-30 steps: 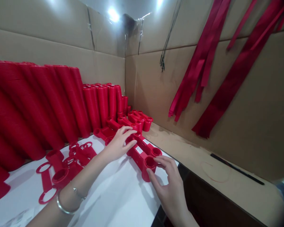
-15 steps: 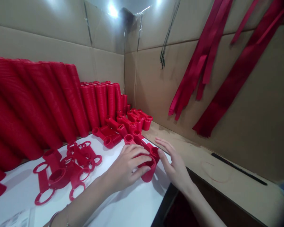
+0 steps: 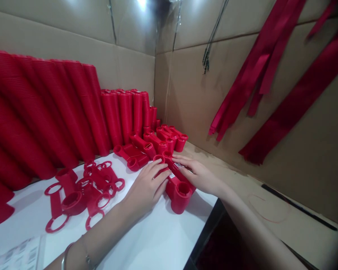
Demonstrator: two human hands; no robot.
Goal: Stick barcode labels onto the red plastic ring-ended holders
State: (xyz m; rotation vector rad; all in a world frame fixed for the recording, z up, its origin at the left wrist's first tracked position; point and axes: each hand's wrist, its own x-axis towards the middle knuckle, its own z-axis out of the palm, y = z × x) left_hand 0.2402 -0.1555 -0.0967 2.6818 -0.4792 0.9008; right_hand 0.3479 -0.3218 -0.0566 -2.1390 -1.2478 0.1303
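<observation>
Two short stacks of red plastic strips with ring-shaped ends lie side by side at the table's right edge. My left hand (image 3: 150, 182) curves its fingers over the far part of the nearer red stack (image 3: 181, 198), gripping it from the left. From the other side, my right hand (image 3: 198, 174) closes on the farther red stack (image 3: 168, 154), its fingers laid along the top and side. A white label, partly covered, shows between the hands. The thumbs are partly hidden.
Tall red stacks (image 3: 70, 112) line the left and back. Loose red ring pieces (image 3: 97, 183) lie left on the white tabletop (image 3: 146, 240), near a printed label sheet (image 3: 19, 255). More short stacks (image 3: 165, 137) stand behind my hands. Red ribbons (image 3: 250, 71) hang on the cardboard wall.
My right hand has come down from beside the stacks onto the farther one. My left hand has slid back from the near ring end, which is now uncovered. The view has shifted slightly.
</observation>
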